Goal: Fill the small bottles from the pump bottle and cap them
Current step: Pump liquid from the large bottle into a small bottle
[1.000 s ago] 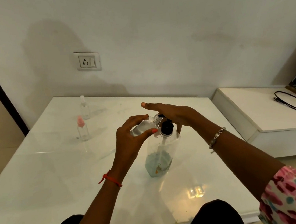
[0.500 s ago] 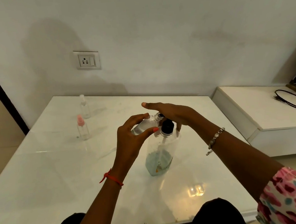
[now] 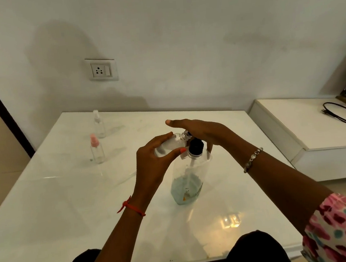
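On the table (image 3: 58, 207), your pump bottle (image 3: 188, 178) stands under your right grip (image 3: 201, 129), spread flat on its head; press off-centre and it may tip. Your left grip (image 3: 150, 165) pinches the tilted small bottle (image 3: 170, 145); liquid could miss its neck.

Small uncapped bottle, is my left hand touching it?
Touching. The head view shows the left hand with thumb and fingers curled round the small uncapped bottle.
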